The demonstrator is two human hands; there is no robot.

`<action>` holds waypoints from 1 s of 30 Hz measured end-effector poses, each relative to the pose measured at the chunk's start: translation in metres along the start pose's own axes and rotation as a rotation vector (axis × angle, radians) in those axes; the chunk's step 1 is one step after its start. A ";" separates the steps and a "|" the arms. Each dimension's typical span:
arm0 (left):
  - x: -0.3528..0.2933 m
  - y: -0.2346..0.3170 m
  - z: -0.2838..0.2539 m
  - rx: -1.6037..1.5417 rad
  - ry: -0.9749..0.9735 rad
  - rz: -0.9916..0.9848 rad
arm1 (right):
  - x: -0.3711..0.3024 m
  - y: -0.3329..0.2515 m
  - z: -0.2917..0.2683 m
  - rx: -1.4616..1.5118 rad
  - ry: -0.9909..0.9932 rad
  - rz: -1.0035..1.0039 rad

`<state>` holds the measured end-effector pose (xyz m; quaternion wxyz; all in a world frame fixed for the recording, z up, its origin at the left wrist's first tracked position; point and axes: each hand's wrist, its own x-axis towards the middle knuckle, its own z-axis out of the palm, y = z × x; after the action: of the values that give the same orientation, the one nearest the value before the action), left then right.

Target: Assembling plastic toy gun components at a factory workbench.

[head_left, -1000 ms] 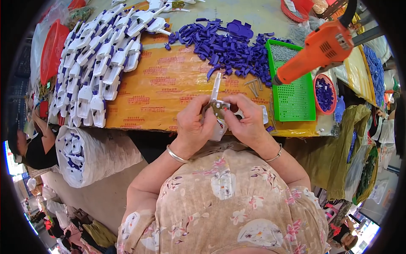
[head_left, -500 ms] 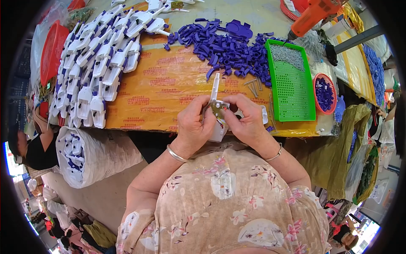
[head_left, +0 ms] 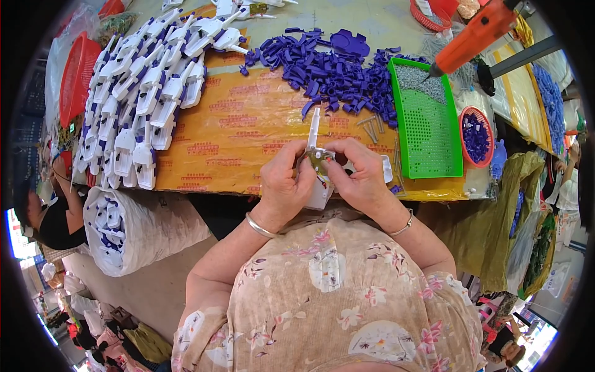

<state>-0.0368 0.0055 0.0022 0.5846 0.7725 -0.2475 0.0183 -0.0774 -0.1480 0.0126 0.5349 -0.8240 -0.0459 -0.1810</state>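
Between my two hands, at the table's near edge, is a white plastic housing (head_left: pixel 320 196) with a narrow neck pointing away from me. Small wires and a brownish board or part show inside it. My left hand (head_left: pixel 285 177) grips its left side, thumb pressed near the middle. My right hand (head_left: pixel 362 173) pinches at the right side of the same housing, fingertips by the wires; a small red bit shows there. Another white piece (head_left: pixel 387 168) lies partly hidden behind my right hand.
White-and-purple assemblies (head_left: pixel 145 93) are stacked at left, above a white sack (head_left: pixel 167 223) of similar parts. Loose purple parts (head_left: pixel 328 68) lie at the back. At right are a green tray (head_left: pixel 427 142) of screws, a red basket (head_left: pixel 476 162) and a hanging orange power screwdriver (head_left: pixel 474 37).
The orange screwdriver has swung, and its tip now hangs over the screws in the green tray. My hands and the housing have barely moved.
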 end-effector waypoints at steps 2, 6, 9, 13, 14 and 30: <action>0.001 0.002 0.000 -0.032 0.009 -0.013 | 0.000 -0.001 0.000 0.002 0.001 0.000; 0.005 0.003 0.000 -0.045 0.030 -0.001 | 0.000 -0.001 0.001 0.012 -0.022 0.003; 0.007 0.007 0.002 0.016 0.050 -0.006 | 0.000 -0.002 0.001 0.004 -0.017 -0.016; 0.008 0.010 0.004 0.008 0.051 -0.057 | -0.001 -0.002 0.003 -0.015 -0.016 -0.027; 0.008 0.009 0.005 -0.030 0.065 -0.055 | -0.001 -0.002 0.002 -0.015 -0.016 -0.026; 0.006 0.002 0.012 0.188 0.167 0.082 | -0.002 0.004 0.004 -0.021 -0.005 -0.048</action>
<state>-0.0360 -0.0085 0.0023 0.5270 0.8089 -0.2264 0.1293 -0.0771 -0.1462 0.0069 0.5218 -0.8286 -0.0653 -0.1921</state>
